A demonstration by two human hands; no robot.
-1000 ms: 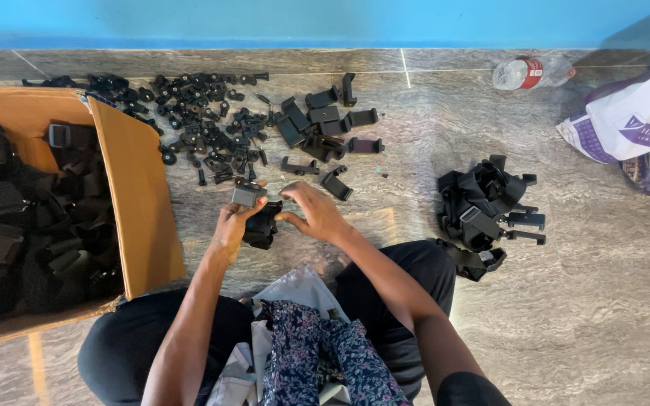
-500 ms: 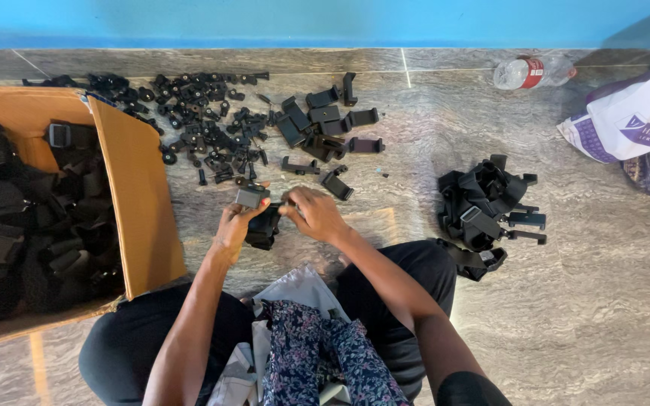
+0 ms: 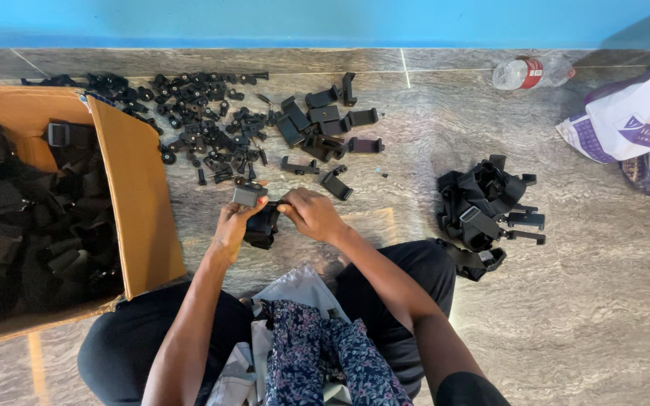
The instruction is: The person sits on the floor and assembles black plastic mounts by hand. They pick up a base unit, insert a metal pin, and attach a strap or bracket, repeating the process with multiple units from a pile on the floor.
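Observation:
My left hand (image 3: 232, 225) grips a black strap assembly (image 3: 260, 228) with a rectangular black plastic clip at its top, held just above the marble floor. My right hand (image 3: 311, 213) pinches the same assembly from the right, fingers closed on its edge. Just beyond my hands lies a scatter of small black knobs and screws (image 3: 205, 120) and several larger black clamp pieces (image 3: 325, 120). My knees and a flowered cloth fill the lower middle.
An open cardboard box (image 3: 133, 188) full of black strap gear stands at the left. A heap of black assembled straps and clamps (image 3: 483, 207) lies to the right. A plastic bottle (image 3: 532, 71) and white bags (image 3: 633, 124) sit at the far right by the blue wall.
My right hand has slid left and closed onto the black assembly held by my left hand. The left hand has barely moved.

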